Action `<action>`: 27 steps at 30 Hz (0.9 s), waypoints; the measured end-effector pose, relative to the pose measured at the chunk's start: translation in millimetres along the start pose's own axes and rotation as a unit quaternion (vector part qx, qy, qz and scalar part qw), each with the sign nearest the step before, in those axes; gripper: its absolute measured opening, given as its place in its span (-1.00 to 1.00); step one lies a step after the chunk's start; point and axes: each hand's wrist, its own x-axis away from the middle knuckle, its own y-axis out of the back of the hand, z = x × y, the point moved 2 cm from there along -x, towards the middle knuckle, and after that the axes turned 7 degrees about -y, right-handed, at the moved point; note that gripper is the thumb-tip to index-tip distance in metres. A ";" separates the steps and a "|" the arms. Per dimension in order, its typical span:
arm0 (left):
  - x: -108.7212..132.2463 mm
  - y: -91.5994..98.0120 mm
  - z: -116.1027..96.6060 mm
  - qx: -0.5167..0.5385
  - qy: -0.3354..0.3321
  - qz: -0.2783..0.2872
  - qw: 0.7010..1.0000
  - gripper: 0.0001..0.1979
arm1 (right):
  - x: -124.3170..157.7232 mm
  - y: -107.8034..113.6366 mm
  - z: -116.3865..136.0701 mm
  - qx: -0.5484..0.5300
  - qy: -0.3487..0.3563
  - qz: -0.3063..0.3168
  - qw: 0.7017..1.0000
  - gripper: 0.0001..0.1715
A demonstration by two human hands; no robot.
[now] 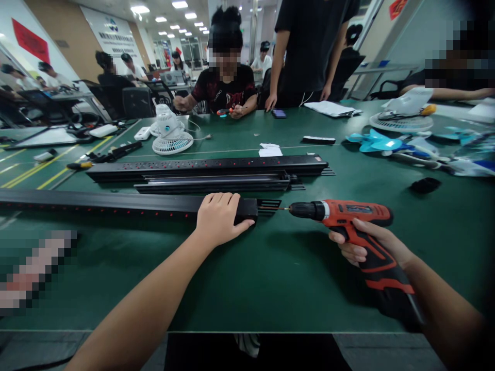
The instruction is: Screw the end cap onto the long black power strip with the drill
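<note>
Two fans (172, 144) beyond bars (209, 165), held drill (346, 208)

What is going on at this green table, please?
A person's left hand lies over one end of a long black bar. Their right hand holds a red and black drill, with its bit pointing at that end; whether it turns, I cannot tell. Beyond lie a second bar and a thinner one. Across the table, a seated person holds something small.
</note>
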 end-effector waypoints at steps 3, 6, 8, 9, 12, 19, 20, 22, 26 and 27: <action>0.1 -0.3 -0.5 -0.004 -0.004 -0.007 1.000 -0.41 | -0.5 1.3 0.4 0.003 -0.005 0.024 1.000 -0.52; 0.4 -0.9 -0.3 -0.004 -0.004 -0.014 1.000 -0.42 | -1.0 1.3 0.7 -0.002 -0.008 0.033 0.999 -0.52; 0.5 -1.1 0.0 -0.002 -0.005 -0.015 1.000 -0.42 | -1.1 1.0 0.8 -0.007 -0.002 0.030 1.000 -0.52; 0.5 -1.1 0.1 -0.002 -0.006 -0.015 1.000 -0.42 | -1.2 0.9 0.8 -0.010 0.000 0.029 1.000 -0.52; 0.3 -0.5 0.2 -0.002 -0.007 -0.015 1.000 -0.42 | -1.0 1.0 0.5 -0.016 -0.007 0.032 0.999 -0.53; -0.2 0.6 -0.5 0.000 -0.005 -0.012 1.000 -0.42 | -0.5 3.4 0.0 -0.013 -0.002 0.025 1.000 -0.56; -0.2 0.5 -0.6 0.000 -0.005 -0.011 1.000 -0.42 | -0.5 3.7 -0.1 -0.013 -0.003 0.024 1.000 -0.56; -0.1 0.3 -0.7 -0.001 -0.004 -0.008 1.000 -0.42 | -0.6 4.2 -0.3 -0.011 -0.008 0.023 1.000 -0.54; 0.0 0.4 -0.4 -0.003 -0.002 -0.006 1.000 -0.41 | -0.7 4.8 -0.1 -0.009 -0.008 0.024 1.000 -0.52; 0.0 0.6 -0.4 -0.003 -0.003 -0.006 1.000 -0.41 | -0.7 4.7 -0.1 -0.009 -0.009 0.025 1.000 -0.52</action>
